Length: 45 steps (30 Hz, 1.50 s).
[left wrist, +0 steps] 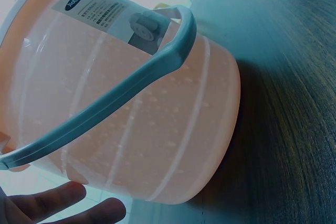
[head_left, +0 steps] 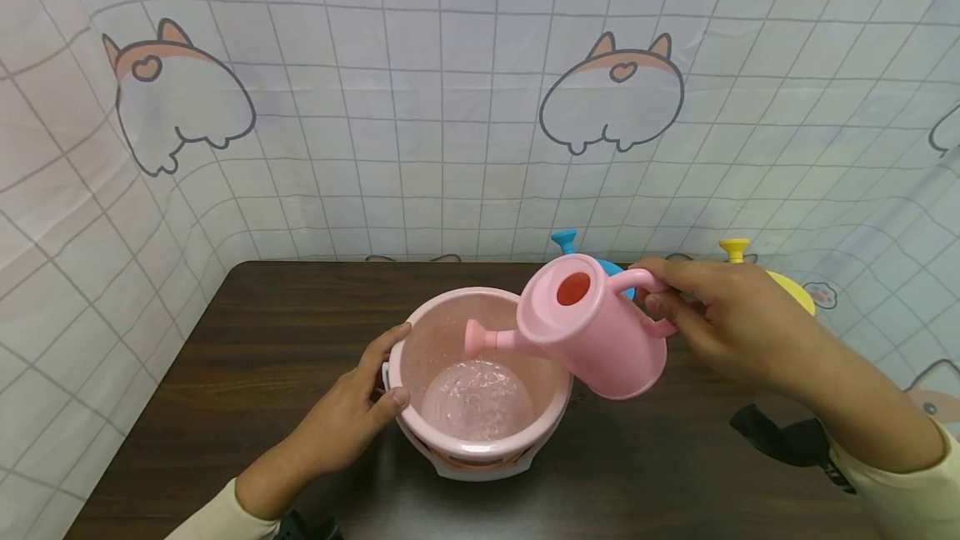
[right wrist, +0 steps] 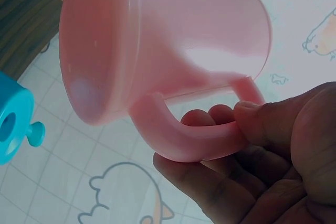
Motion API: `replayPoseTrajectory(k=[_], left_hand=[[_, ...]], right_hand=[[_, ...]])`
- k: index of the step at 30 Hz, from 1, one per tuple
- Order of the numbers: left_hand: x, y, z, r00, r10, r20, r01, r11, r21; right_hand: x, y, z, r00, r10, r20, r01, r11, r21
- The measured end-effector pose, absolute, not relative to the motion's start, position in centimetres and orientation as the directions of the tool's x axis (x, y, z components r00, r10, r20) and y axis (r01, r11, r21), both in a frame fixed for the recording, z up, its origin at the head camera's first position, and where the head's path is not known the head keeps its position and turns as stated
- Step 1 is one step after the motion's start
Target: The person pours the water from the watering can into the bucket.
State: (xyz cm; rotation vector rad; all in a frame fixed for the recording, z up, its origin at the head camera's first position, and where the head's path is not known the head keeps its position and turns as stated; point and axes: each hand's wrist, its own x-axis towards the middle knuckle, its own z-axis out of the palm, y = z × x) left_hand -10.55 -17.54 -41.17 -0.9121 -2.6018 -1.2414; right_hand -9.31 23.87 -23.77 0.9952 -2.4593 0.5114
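Observation:
My right hand (head_left: 720, 319) grips the handle of a pink watering can (head_left: 600, 348), fingers and thumb around it in the right wrist view. The can is tilted left, its rose hanging over the open mouth of a pale pink bucket (head_left: 555, 432). Water (head_left: 476, 398) in the bottom looks rippled and bubbly; a falling stream is hard to make out. My left hand (head_left: 345, 407) holds the bucket's left rim with thumb and forefinger. The left wrist view shows other fingers (left wrist: 102, 211) near the wall, beside the grey carrying handle (left wrist: 121, 95).
Behind the pink can stands a blue watering can (head_left: 566, 242), partly hidden. A yellow watering can (head_left: 795, 290) is mostly covered by my right hand. The dark wooden table (head_left: 247, 357) ends against a white gridded cloth (head_left: 337, 148) with cartoon prints.

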Motion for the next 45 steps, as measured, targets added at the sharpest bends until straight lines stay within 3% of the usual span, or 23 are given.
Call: replayPoseTrajectory(k=[15, 29, 45], left_hand=[[-10.53, -17.50, -41.43, -0.808, 0.476, 0.346, 0.566, 0.466, 0.680], [-10.46, -17.49, -41.39, -0.809, 0.473, 0.349, 0.566, 0.464, 0.682], [-10.58, -17.50, -41.45, -0.813, 0.468, 0.347, 0.563, 0.480, 0.673]], right_hand=[[-9.28, 23.80, -23.70, -0.670, -0.533, 0.517, -0.688, 0.708, -0.162], [-9.75, 23.57, -23.37, -0.639, -0.577, 0.508, -0.730, 0.664, -0.164], [-9.64, 23.53, -23.27, -0.674, -0.560, 0.482, -0.709, 0.675, -0.207]])
